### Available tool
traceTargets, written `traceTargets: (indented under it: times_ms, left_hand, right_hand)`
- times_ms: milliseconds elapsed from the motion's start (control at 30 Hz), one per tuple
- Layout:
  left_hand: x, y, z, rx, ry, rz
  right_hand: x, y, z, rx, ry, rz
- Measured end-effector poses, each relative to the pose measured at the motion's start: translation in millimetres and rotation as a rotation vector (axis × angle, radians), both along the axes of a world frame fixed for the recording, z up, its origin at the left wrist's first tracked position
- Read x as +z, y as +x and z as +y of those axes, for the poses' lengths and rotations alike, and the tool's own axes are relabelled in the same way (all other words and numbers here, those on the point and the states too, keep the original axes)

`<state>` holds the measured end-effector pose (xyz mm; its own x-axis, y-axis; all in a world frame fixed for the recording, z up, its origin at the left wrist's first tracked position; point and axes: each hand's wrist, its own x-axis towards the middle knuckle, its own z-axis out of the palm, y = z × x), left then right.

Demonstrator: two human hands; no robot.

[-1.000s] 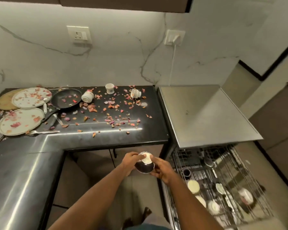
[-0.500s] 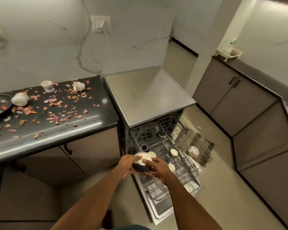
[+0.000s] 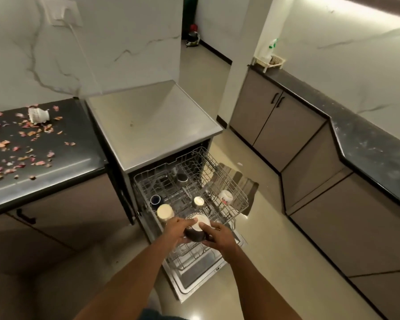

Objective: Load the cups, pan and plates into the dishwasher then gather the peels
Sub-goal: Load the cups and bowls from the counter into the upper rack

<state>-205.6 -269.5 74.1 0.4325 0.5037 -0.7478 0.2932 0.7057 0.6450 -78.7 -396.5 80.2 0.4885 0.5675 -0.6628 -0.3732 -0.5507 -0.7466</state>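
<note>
Both hands hold a dark cup (image 3: 196,229) with a pale base, turned upside down, over the front of the pulled-out wire rack (image 3: 226,174) of the dishwasher. My left hand (image 3: 177,229) grips its left side and my right hand (image 3: 218,236) its right side. Several cups stand upside down in the rack: a cream one (image 3: 165,212), a small one (image 3: 198,201), a white patterned one (image 3: 225,197) and a dark blue one (image 3: 156,200). A white cup (image 3: 38,115) lies on its side on the black counter (image 3: 62,162) among scattered peels (image 3: 21,144).
The dishwasher's steel top (image 3: 153,121) adjoins the counter. Its open door (image 3: 201,276) lies low under the rack. A striped mat (image 3: 240,183) lies on the floor behind the rack. Brown cabinets (image 3: 310,144) under a dark worktop line the right wall.
My view has swung right, away from the plates and pan on the counter, toward the dishwasher. Both hands have carried the dark cup over the rack's front.
</note>
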Motion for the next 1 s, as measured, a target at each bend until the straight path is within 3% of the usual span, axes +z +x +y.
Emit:
traceTargets:
  times_ms: [167, 633, 1000]
  left_hand:
    - [-9, 44, 26, -0.053, 0.024, 0.036]
    - [-72, 152, 158, -0.276, 0.036, 0.230]
    - [-131, 244, 197, -0.152, 0.070, 0.381]
  right_hand:
    - [-18, 36, 25, -0.034, -0.008, -0.011]
    - [-66, 99, 136, -0.438, -0.067, 0.112]
    - [-131, 190, 193, -0.444, -0.134, 0.114]
